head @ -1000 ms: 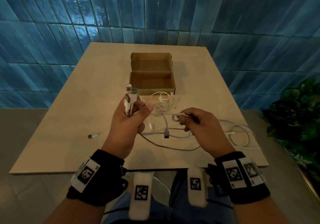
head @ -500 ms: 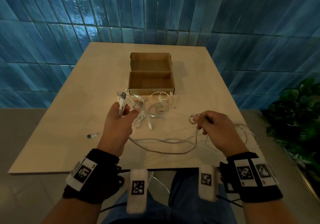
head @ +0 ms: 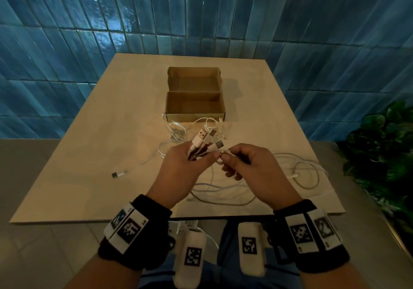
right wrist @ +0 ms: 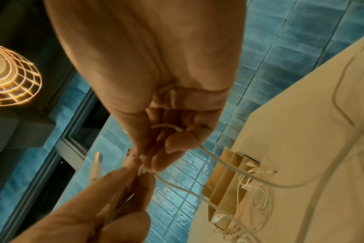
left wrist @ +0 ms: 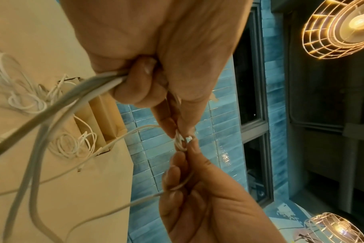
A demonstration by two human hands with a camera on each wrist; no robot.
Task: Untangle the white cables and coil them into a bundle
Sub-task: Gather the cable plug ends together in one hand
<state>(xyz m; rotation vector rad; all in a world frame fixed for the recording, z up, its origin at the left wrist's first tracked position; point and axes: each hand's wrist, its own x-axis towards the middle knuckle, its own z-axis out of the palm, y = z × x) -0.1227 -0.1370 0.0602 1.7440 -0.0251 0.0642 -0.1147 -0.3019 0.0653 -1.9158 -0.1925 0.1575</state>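
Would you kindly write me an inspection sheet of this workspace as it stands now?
Surface: light wooden table.
Job's things: white cables loose on the table; USB plugs gathered in the left hand.
Clutter: open cardboard box, nothing seen inside.
Grippers: left hand grips the plug ends; right hand pinches a small cable loop.
Cables: thin tangle before the box.
Surroundings: blue tiled wall, plant, wire lamps.

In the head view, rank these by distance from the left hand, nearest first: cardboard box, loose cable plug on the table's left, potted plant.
From the left hand:
1. Loose cable plug, on the table to its left.
2. Cardboard box, beyond it at table centre.
3. Potted plant, far right, off the table.
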